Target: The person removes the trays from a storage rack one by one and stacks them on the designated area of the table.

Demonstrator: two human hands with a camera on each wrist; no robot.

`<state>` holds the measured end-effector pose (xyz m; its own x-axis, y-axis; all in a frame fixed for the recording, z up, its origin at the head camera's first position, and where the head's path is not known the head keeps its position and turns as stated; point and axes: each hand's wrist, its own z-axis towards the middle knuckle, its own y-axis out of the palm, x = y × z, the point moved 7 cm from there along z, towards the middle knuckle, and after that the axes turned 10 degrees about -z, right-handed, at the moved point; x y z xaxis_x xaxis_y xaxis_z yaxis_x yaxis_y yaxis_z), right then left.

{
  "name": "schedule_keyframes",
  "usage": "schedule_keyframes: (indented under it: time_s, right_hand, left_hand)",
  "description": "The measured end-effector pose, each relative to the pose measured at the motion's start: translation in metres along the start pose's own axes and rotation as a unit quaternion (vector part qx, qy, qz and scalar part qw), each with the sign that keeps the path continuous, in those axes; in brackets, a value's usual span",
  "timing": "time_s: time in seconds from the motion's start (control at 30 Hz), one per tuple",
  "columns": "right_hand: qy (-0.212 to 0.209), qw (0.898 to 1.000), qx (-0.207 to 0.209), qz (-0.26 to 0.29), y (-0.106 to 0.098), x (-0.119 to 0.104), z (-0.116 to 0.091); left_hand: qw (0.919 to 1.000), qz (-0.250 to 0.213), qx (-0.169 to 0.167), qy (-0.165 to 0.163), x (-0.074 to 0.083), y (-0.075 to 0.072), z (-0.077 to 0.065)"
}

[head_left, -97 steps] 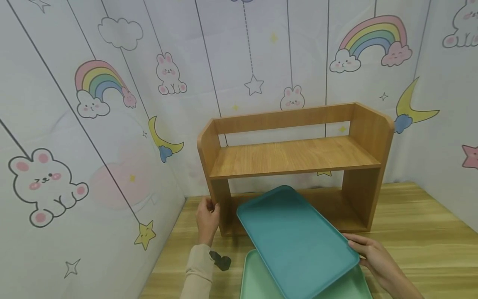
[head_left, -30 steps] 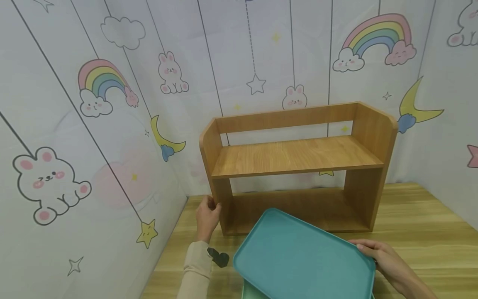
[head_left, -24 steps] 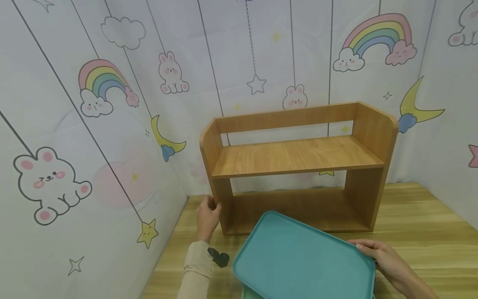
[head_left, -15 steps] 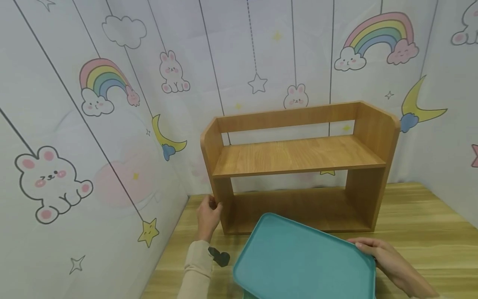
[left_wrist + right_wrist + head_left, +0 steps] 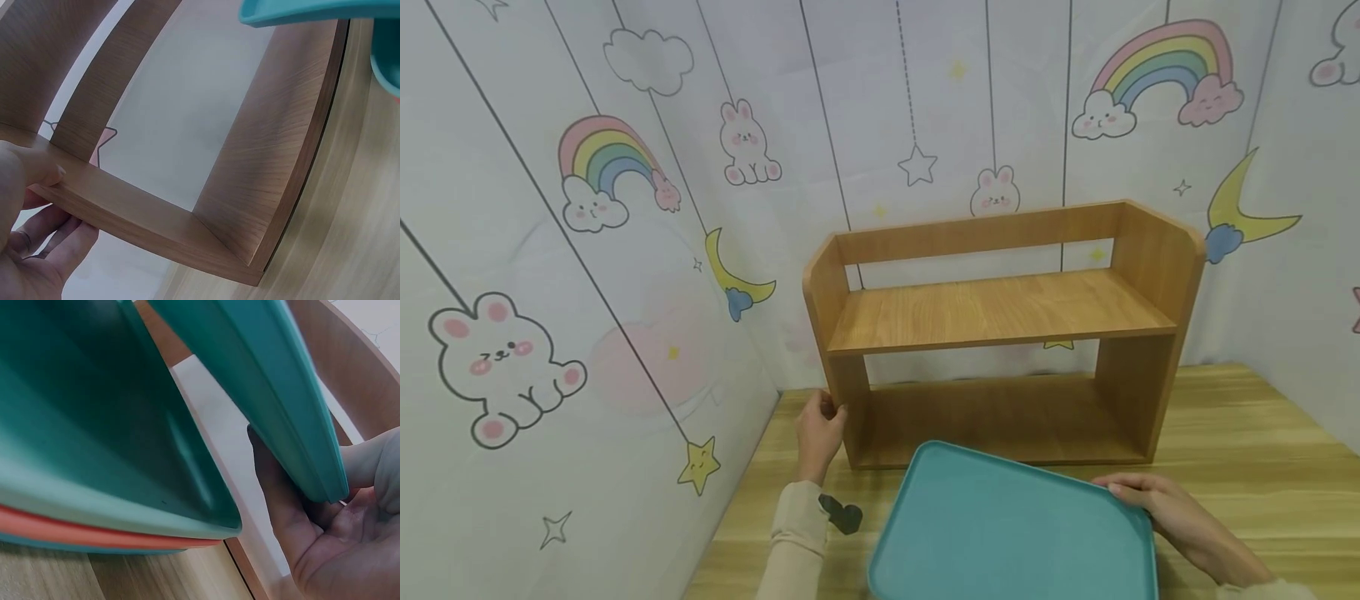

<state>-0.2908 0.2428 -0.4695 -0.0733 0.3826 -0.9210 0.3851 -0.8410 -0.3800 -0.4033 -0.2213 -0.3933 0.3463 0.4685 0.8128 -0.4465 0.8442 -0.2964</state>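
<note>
A two-tier wooden desk shelf (image 5: 1000,312) stands on the table in the head view. My left hand (image 5: 820,429) grips the edge of its left side panel (image 5: 137,209), thumb on one face and fingers on the other in the left wrist view. With my right hand (image 5: 1176,517) I hold a teal tray (image 5: 1015,529) by its far right corner; thumb and fingers pinch its rim in the right wrist view. This tray is tilted, above a stack whose top is a green tray (image 5: 94,456). Under that lie an orange tray (image 5: 125,530) and a blue one (image 5: 112,548).
The wood-grain table (image 5: 1247,483) extends right of the shelf. A white wall (image 5: 572,333) printed with rabbits and rainbows closes in the left and back. A dark piece (image 5: 841,514) sits by the left sleeve.
The teal tray has come back from the shelf's lower opening toward me, turned and lowered, now covering the green tray in the head view. My right hand moved with it; my left stayed on the shelf.
</note>
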Motion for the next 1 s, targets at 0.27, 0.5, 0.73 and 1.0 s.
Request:
schedule_keyframes:
  time_s: [0.27, 0.5, 0.73, 1.0]
  right_hand:
    - [-0.006, 0.999, -0.027, 0.018, 0.001, 0.002, 0.006]
    - [-0.014, 0.998, -0.049, 0.032, 0.003, 0.006, 0.01]
    - [-0.013, 0.998, -0.055, 0.024, 0.003, 0.006, 0.01]
    - [-0.027, 0.996, -0.079, 0.035, 0.005, 0.003, 0.012]
  left_hand:
    - [1.0, -0.001, -0.004, -0.006, 0.001, 0.0, 0.001]
    - [0.9999, -0.005, -0.008, -0.008, 0.001, 0.001, 0.0]
    - [0.9999, -0.005, -0.004, -0.01, 0.0, 0.002, -0.001]
    - [0.9999, -0.009, -0.006, -0.006, 0.0, 0.001, 0.0]
